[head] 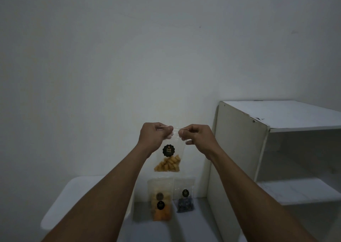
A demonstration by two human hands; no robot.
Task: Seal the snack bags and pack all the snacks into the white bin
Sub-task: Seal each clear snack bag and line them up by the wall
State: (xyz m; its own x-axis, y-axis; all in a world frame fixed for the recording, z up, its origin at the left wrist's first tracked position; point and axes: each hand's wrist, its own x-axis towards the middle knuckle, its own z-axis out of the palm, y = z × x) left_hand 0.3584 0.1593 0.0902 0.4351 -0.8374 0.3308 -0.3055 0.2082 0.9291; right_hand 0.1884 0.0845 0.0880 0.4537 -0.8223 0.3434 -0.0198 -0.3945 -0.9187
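Left hand [156,134] and right hand [196,136], raised on outstretched forearms, each pinch the top edge of a clear snack bag [168,158] between curled fingers and thumb. The two pinches lie close together, with a short stretch of the bag's mouth between them; whether that mouth is sealed cannot be told. The bag hangs free below the hands, with a round black label [167,150] above yellow snack pieces gathered at its bottom. Under it and well apart, two more bags stand upright, just beside each other: an orange-snack bag [160,203] below the left hand and a dark-snack bag [185,200] below the right hand. The white bin [77,188] sits down and outward from the left hand, partly hidden by that forearm. A white shelf unit [258,131] rises outward of the right hand. A grey worktop [184,229] carries the bags; a plain pale wall [129,57] stands beyond the hands.
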